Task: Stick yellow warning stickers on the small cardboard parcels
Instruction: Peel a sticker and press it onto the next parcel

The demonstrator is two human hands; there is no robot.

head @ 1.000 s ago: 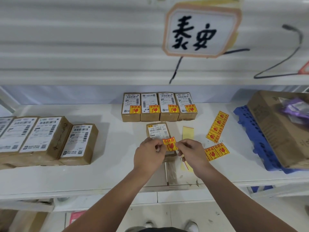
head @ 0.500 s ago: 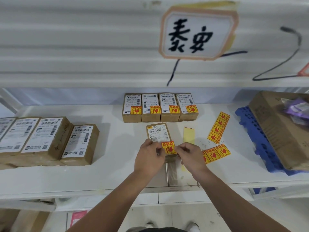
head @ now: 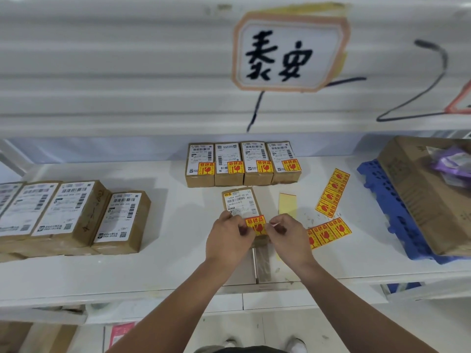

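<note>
A small cardboard parcel [head: 239, 202] with a white label lies on the white shelf [head: 165, 200] in front of me. A yellow warning sticker [head: 255, 225] lies on its near end. My left hand [head: 228, 238] pinches the sticker's left edge. My right hand [head: 286, 236] pinches its right edge. Behind, a row of several small parcels [head: 243, 164] each carries a yellow sticker. Two strips of loose yellow stickers [head: 331, 193] [head: 328, 231] lie to the right. One small parcel [head: 121, 221] without a sticker sits at the left.
Larger labelled boxes [head: 51, 215] stand at the far left. A blue plastic pallet [head: 392, 215] at the right holds a big cardboard box [head: 428, 194]. A bare yellow backing strip [head: 287, 203] lies beside the parcel. A sign [head: 288, 50] hangs above.
Both hands lowered the sticker from above the parcel onto its near end, and the sticker now lies flatter on the cardboard.
</note>
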